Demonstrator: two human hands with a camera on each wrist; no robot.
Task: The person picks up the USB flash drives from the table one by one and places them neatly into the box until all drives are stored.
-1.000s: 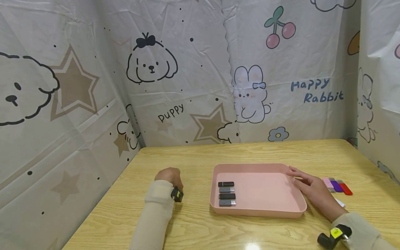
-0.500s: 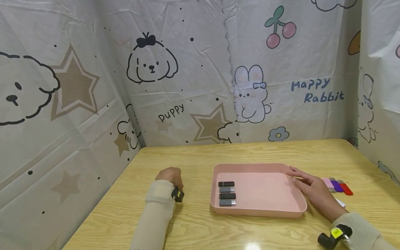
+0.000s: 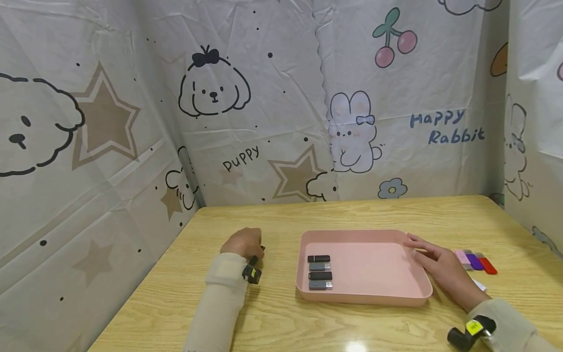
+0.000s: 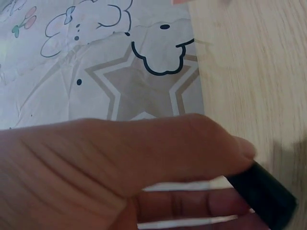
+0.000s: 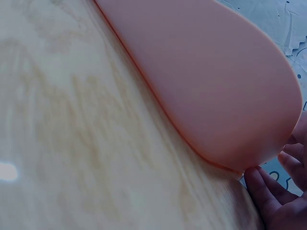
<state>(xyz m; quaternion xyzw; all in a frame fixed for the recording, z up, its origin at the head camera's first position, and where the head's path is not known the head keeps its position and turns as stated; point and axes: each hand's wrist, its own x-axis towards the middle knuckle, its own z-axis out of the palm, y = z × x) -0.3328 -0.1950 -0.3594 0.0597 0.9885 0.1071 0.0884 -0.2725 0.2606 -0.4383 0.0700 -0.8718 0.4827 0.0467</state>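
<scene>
My left hand is held over the table left of the pink tray. Its thumb and fingers pinch a dark USB stick, seen closely in the left wrist view as a black stick jutting past the thumb tip. The rest of the stick is hidden by the hand. Inside the tray, along its left side, several black and grey USB sticks lie in a column. My right hand grips the tray's right wall, with some fingers over the rim and others low against the outside.
Right of the tray, partly behind my right hand, lie pink, purple and red USB sticks. A small white item peeks out by the right wrist. Printed cloth walls stand behind and beside the wooden table.
My left hand has shifted slightly right and up, and the dark stick now shows at its fingertips. The right hand and tray hold their place.
</scene>
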